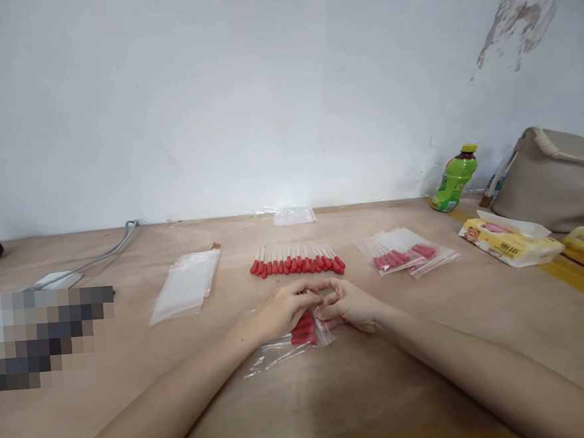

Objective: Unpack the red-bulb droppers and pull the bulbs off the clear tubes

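A clear plastic zip bag (pixel 274 360) lies flat in front of me, with several red-ended sticks (pixel 304 329) inside. My left hand (pixel 287 309) rests over the bag's upper part, fingers pinched at its right end. Opposite it, my right hand (pixel 351 305) has its fingers closed on the same end of the bag. The fingertips nearly meet and partly hide the bag's edge. Just beyond my hands is a row of loose red-ended sticks (pixel 298 265) with thin pale shafts pointing away from me.
Flat, pale plastic bags (pixel 187 286) are stacked at left. Filled bags (pixel 407 254) overlap at right. Another bag (pixel 294 216) lies by the wall. Farther right are a tissue pack (pixel 511 240), a green bottle (pixel 454 181) and a beige handbag (pixel 549 181). A grey cable (pixel 99 258) runs at left.
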Available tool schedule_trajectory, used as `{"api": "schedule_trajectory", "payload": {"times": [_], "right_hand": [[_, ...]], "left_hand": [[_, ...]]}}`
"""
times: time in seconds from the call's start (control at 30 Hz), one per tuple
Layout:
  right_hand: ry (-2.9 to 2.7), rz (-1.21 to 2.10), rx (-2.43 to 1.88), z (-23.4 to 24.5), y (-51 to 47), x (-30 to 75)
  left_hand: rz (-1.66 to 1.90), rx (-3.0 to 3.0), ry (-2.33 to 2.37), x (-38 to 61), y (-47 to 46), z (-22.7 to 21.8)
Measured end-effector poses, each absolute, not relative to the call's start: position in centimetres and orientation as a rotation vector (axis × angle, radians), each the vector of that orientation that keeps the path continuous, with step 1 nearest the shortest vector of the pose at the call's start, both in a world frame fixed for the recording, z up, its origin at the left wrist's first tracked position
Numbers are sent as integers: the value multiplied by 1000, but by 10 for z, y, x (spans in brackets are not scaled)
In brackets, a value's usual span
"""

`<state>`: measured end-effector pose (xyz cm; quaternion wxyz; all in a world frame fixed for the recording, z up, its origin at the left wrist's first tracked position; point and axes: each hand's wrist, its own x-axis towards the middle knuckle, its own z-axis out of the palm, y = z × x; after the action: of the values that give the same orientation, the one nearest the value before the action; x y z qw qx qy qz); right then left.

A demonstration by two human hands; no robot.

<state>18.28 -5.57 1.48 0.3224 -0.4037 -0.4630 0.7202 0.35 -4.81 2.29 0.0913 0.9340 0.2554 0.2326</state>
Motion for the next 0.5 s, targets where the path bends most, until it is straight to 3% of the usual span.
{"api": "schedule_trajectory", "payload": {"times": [0.5], "right_hand": [[-1190,1836,-1101,14,-58,181]], "left_hand": [[584,2981,783,-2,-48,25]]}}
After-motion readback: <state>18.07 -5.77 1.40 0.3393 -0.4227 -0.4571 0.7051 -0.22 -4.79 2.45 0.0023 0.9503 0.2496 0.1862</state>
